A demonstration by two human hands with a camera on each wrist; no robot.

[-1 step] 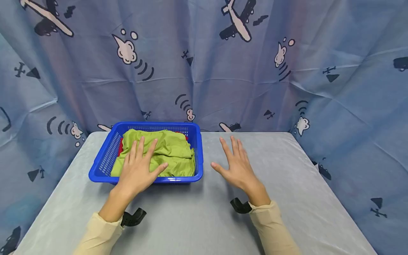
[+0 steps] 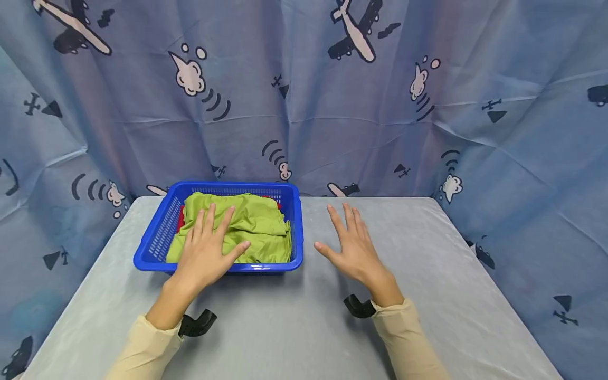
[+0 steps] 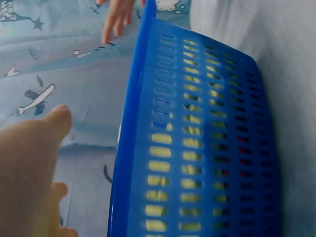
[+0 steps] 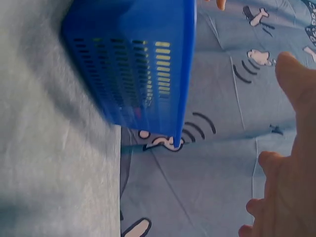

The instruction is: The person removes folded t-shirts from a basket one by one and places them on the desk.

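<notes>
A blue plastic basket (image 2: 298,232) with slotted walls stands on the left part of the table. Folded lime-green cloth (image 2: 258,227) fills most of it, and bits of red cloth (image 2: 180,219) show at its edges. Over the basket's front side hovers my left hand (image 2: 204,253), fingers spread and holding nothing. The left wrist view has this hand (image 3: 29,153) apart from the basket's rim (image 3: 129,113). To the right of the basket, my right hand (image 2: 351,250) is held above the table, also spread and without anything in it. The right wrist view shows the basket's slotted wall (image 4: 143,89) beside that hand (image 4: 291,128).
A pale grey cloth covers the table (image 2: 427,295). Blue curtains (image 2: 313,95) printed with planes and clouds hang behind it and along both sides. Each wrist wears a black mount (image 2: 197,323) just above the cream sleeve.
</notes>
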